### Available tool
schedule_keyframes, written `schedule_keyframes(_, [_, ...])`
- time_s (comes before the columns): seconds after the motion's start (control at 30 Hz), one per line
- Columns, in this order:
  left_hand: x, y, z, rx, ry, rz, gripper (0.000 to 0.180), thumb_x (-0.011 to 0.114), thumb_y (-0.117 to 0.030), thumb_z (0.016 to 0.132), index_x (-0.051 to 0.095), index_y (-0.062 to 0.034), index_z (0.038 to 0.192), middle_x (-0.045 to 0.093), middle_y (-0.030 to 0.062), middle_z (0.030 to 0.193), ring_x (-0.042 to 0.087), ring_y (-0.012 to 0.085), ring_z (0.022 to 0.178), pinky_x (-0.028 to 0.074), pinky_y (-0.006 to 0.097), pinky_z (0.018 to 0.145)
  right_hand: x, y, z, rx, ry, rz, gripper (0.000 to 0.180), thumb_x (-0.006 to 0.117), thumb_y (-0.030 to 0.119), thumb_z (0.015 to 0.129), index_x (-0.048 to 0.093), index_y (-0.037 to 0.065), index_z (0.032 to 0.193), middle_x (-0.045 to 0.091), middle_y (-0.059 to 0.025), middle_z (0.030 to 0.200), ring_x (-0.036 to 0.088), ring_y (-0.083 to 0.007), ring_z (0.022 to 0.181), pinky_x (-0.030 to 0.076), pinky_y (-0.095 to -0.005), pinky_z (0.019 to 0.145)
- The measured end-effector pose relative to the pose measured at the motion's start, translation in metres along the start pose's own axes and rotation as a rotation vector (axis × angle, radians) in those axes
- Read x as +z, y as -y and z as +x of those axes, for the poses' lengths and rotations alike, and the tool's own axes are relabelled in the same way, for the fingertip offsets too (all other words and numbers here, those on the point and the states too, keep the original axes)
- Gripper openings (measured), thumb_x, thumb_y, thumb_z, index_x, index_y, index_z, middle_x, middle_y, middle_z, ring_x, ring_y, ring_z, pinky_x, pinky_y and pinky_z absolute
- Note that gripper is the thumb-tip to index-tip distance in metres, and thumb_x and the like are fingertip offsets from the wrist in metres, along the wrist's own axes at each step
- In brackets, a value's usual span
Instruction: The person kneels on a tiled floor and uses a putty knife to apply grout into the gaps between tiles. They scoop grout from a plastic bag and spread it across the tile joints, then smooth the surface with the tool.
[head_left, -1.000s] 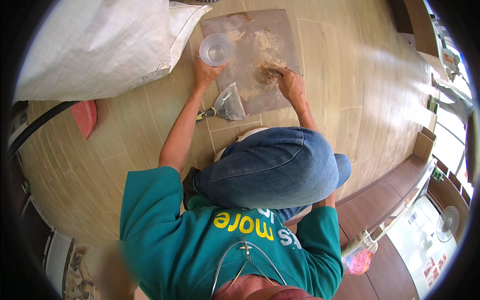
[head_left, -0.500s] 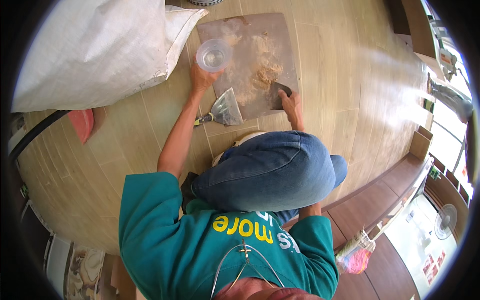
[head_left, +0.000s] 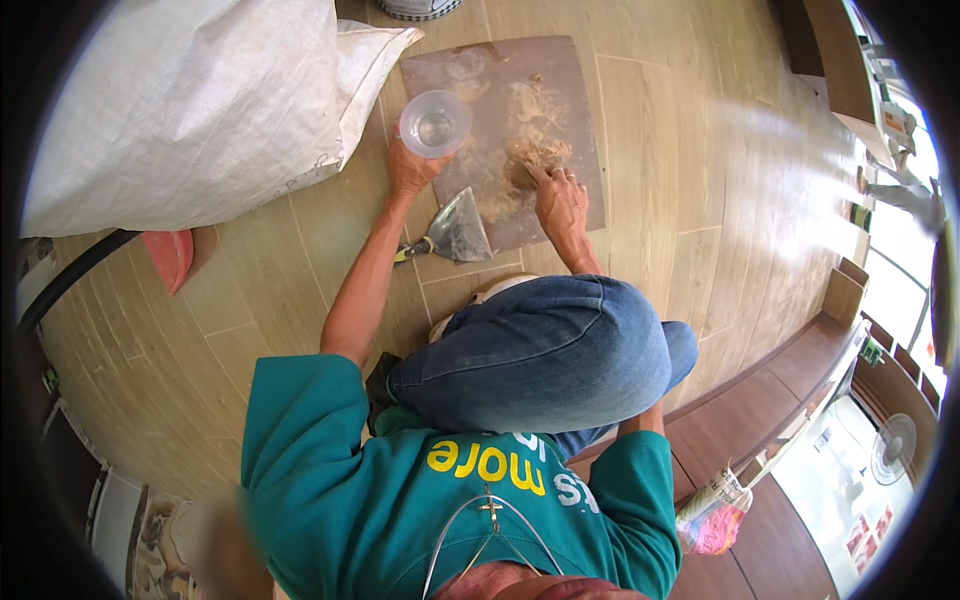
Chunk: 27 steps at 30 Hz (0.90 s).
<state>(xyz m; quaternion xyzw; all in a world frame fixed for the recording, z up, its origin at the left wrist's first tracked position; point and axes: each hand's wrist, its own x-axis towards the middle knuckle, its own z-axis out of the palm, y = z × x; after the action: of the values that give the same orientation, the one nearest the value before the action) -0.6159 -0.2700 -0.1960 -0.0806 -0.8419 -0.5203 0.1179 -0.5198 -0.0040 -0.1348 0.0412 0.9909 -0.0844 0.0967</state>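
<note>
My left hand [head_left: 413, 168] is closed round a clear plastic cup [head_left: 436, 124] with some clear liquid in its bottom, above the left edge of a brown board [head_left: 578, 95]. On that board lies a mound of wet tan powder [head_left: 541, 153], with dry powder scattered about it. My right hand [head_left: 564, 212] grips a dark flat scraper [head_left: 519, 176], mostly hidden by the fingers and pressed to the mound's near side. Between my arms a wide putty knife [head_left: 462, 229] rests with its blade on the board's near left corner.
A big white sack [head_left: 190, 110] fills the upper left. Below it are a red dustpan-like piece [head_left: 171, 258] and a black hose [head_left: 75, 268]. My bent knee [head_left: 560, 345] is close to the board. Brown benches [head_left: 730, 400] stand at the lower right.
My right hand has moved left and turned, bringing the scraper from the mound's right side against its near side. My left hand still holds the cup in nearly the same place.
</note>
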Motion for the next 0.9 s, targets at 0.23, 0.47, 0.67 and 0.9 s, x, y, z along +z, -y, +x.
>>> schedule_keyframes(0.23, [0.002, 0.002, -0.005, -0.020, -0.028, 0.008, 0.076, 0.093, -0.028, 0.063, 0.057, -0.0015, 0.125, 0.069, 0.0163, 0.112, 0.069, 0.0331, 0.101, 0.056, 0.041, 0.086, -0.023, 0.000, 0.006, -0.094, 0.020, -0.056, 0.039, 0.051, 0.007, 0.095, 0.071, 0.021, 0.126, 0.070, -0.0112, 0.115, 0.065, -0.0319, 0.109, 0.051, -0.0473, 0.091])
schedule_keyframes(0.47, [0.002, -0.004, -0.002, -0.093, 0.010, -0.117, 0.077, 0.093, -0.029, 0.062, 0.056, -0.0006, 0.123, 0.071, 0.0165, 0.109, 0.070, 0.0334, 0.097, 0.056, 0.042, 0.084, -0.025, 0.002, 0.006, -0.159, 0.015, -0.071, 0.039, 0.052, 0.006, 0.094, 0.073, 0.021, 0.123, 0.071, -0.0116, 0.112, 0.065, -0.0321, 0.108, 0.051, -0.0475, 0.090])
schedule_keyframes(0.67, [0.003, -0.003, -0.002, -0.045, -0.032, -0.034, 0.066, 0.090, -0.024, 0.069, 0.061, -0.0019, 0.124, 0.073, 0.0141, 0.111, 0.071, 0.0279, 0.101, 0.055, 0.038, 0.088, -0.033, -0.009, 0.022, -0.052, -0.017, 0.056, 0.038, 0.052, 0.007, 0.094, 0.073, 0.020, 0.123, 0.071, -0.0118, 0.109, 0.065, -0.0332, 0.108, 0.051, -0.0507, 0.089])
schedule_keyframes(0.9, [0.006, 0.000, -0.003, 0.004, 0.024, 0.027, 0.066, 0.090, -0.025, 0.071, 0.060, 0.0010, 0.124, 0.070, 0.0166, 0.115, 0.068, 0.0303, 0.105, 0.053, 0.040, 0.093, -0.067, 0.009, 0.017, -0.075, 0.101, 0.102, 0.039, 0.053, 0.006, 0.092, 0.072, 0.020, 0.123, 0.070, -0.0138, 0.112, 0.065, -0.0327, 0.111, 0.052, -0.0514, 0.089])
